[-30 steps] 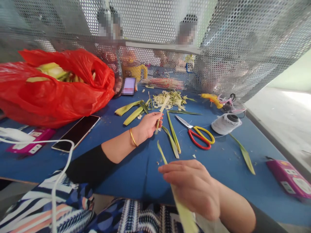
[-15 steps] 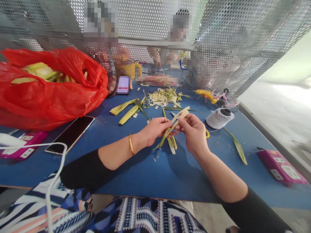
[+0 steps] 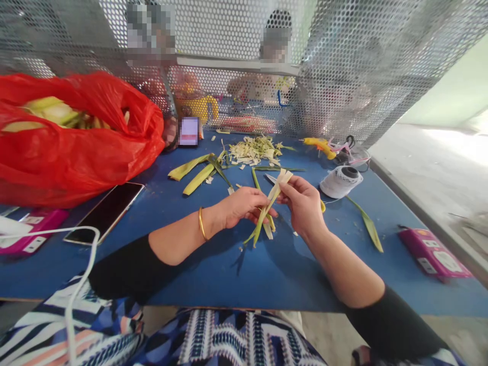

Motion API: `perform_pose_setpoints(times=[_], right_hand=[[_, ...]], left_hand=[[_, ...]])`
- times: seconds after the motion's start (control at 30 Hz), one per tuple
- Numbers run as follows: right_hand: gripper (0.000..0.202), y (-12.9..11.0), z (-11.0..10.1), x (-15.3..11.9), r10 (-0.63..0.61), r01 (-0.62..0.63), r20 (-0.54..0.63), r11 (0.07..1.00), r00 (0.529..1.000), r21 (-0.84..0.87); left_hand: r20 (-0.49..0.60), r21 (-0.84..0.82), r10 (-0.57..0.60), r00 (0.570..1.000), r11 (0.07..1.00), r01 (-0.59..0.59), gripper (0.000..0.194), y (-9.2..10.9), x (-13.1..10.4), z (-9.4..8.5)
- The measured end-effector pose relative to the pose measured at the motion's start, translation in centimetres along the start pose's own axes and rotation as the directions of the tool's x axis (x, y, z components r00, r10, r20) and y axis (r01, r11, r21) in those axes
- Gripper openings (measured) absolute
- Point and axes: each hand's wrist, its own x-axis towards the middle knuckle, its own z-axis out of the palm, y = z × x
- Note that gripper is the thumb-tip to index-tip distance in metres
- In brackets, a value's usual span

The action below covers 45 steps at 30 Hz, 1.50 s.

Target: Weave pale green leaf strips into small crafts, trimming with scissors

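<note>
Pale green husk strips [image 3: 275, 192] slant between my two hands, their thin green ends hanging toward me. My left hand [image 3: 246, 206] holds them near the middle, thumb against fingers. At their wide pale upper end, my right hand [image 3: 303, 203] pinches them between thumb and fingers. Scissors [image 3: 271, 179] with a yellow handle lie on the blue table [image 3: 229, 274], partly hidden behind my right hand. More husk lies under the strips. Beyond my hands is a heap of cut husk pieces [image 3: 254, 150], with longer husks [image 3: 198, 179] to its left.
A red bag [image 3: 87, 157] of husks fills the left, near a dark phone [image 3: 109, 211]. At right are a white thread spool [image 3: 340, 182], a yellow glue gun [image 3: 320, 146], a single husk [image 3: 369, 226] and a pink box [image 3: 434, 252]. Beyond stands a perforated metal screen [image 3: 229, 38].
The strips have turned slightly more upright, and their lower ends now hang lower and closer together. My left fingers have opened a little beneath them. The whole view has shifted slightly.
</note>
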Motion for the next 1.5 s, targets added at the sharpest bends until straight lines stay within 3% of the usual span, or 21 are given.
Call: perform_pose_setpoints(times=[0.13, 0.27, 0.4, 0.57, 0.67, 0.73, 0.77, 0.83, 0.87, 0.9, 0.93, 1.0, 1.07, 1.2, 1.3, 1.37, 1.4, 1.43, 1.47, 1.5], right_hand=[[0.033, -0.2, -0.1, 0.0, 0.132, -0.134, 0.039, 0.990, 0.991, 0.053], [0.030, -0.5, -0.1, 0.0, 0.281, -0.293, 0.124, 0.953, 0.952, 0.084], [0.022, -0.5, 0.1, 0.0, 0.272, -0.287, 0.121, 0.949, 0.955, 0.129], [0.022, -0.1, 0.2, 0.1, 0.060, -0.060, 0.029, 0.998, 0.998, 0.022], [0.019, 0.1, -0.1, 0.4, -0.022, 0.021, -0.003, 0.996, 1.000, -0.083], [0.016, -0.2, -0.5, 0.6, -0.111, 0.099, -0.088, 0.987, 0.990, -0.128], [0.013, -0.5, -0.8, 0.8, -0.201, 0.174, -0.154, 0.969, 0.967, -0.175], [0.010, -1.3, -1.5, 1.1, -0.455, 0.362, -0.205, 0.856, 0.867, -0.369], [0.010, -1.8, -1.8, 1.2, -0.572, 0.448, -0.130, 0.747, 0.810, -0.492], [0.012, -2.1, -2.1, 1.3, -0.639, 0.522, 0.017, 0.611, 0.769, -0.596], [0.014, -2.4, -2.4, 1.4, -0.638, 0.582, 0.200, 0.471, 0.743, -0.663], [0.017, -2.6, -2.9, 1.7, -0.484, 0.665, 0.505, 0.247, 0.715, -0.705], [0.022, -2.5, -3.1, 1.9, -0.280, 0.690, 0.642, 0.126, 0.714, -0.712], [0.026, -2.4, -3.4, 2.0, -0.025, 0.611, 0.611, 0.100, 0.791, -0.786], [0.027, -3.1, -3.5, 1.9, -0.013, 0.490, 0.495, 0.174, 0.869, -0.854], [0.029, -3.4, -3.6, 2.0, -0.006, 0.403, 0.420, 0.299, 0.907, -0.865], [0.030, -3.5, -3.5, 2.0, 0.002, 0.354, 0.385, 0.383, 0.923, -0.853], [0.031, -3.4, -3.4, 2.0, 0.009, 0.302, 0.348, 0.474, 0.938, -0.827], [0.033, -3.3, -3.2, 2.0, 0.014, 0.249, 0.311, 0.564, 0.950, -0.787], [0.034, -3.0, -2.9, 1.9, 0.019, 0.198, 0.276, 0.647, 0.961, -0.736]], left_hand=[[0.015, 0.038, 0.021, 1.000, 0.999, -0.022, 0.011, 0.1, -0.2, 0.1], [0.034, 0.083, 0.036, 0.999, 0.996, -0.039, 0.016, 0.1, -0.2, 0.1], [0.068, 0.035, 0.027, 0.997, 0.999, -0.030, 0.012, -0.1, 0.1, -0.1], [0.052, -0.054, 0.005, 0.999, 0.999, -0.002, 0.022, -0.3, 0.4, 0.0], [-0.060, 0.076, 0.089, 0.994, 0.994, -0.084, 0.024, -0.2, 0.4, 0.0], [-0.107, 0.216, 0.169, 0.980, 0.966, -0.143, 0.026, 0.0, 0.4, -0.4], [-0.114, 0.289, 0.203, 0.973, 0.943, -0.163, 0.026, 0.1, 0.4, -0.7], [-0.099, 0.433, 0.269, 0.958, 0.878, -0.202, 0.025, 0.3, 0.5, -1.4], [-0.085, 0.498, 0.304, 0.949, 0.838, -0.223, 0.025, 0.5, 0.6, -1.8], [-0.068, 0.557, 0.335, 0.940, 0.794, -0.243, 0.025, 0.6, 0.6, -2.1], [-0.048, 0.611, 0.363, 0.931, 0.748, -0.260, 0.024, 0.7, 0.5, -2.4], [-0.003, 0.706, 0.400, 0.916, 0.649, -0.282, 0.025, 1.1, 0.4, -2.7], [0.040, 0.790, 0.407, 0.912, 0.546, -0.278, 0.025, 1.5, 0.1, -2.9], [0.070, 0.872, 0.372, 0.926, 0.428, -0.238, 0.024, 2.9, -0.3, -4.3], [0.002, 0.818, 0.401, 0.916, 0.527, -0.232, 0.017, 3.8, 0.0, -6.7], [-0.151, 0.717, 0.484, 0.862, 0.654, -0.241, 0.015, 4.2, 0.5, -8.2], [-0.271, 0.638, 0.535, 0.800, 0.723, -0.267, 0.016, 4.3, 0.7, -8.6], [-0.418, 0.538, 0.566, 0.711, 0.785, -0.308, 0.016, 4.3, 0.9, -8.7], [-0.558, 0.423, 0.553, 0.619, 0.831, -0.361, 0.017, 4.1, 1.1, -8.4], [-0.665, 0.303, 0.503, 0.552, 0.858, -0.415, 0.016, 3.9, 1.1, -7.9]])
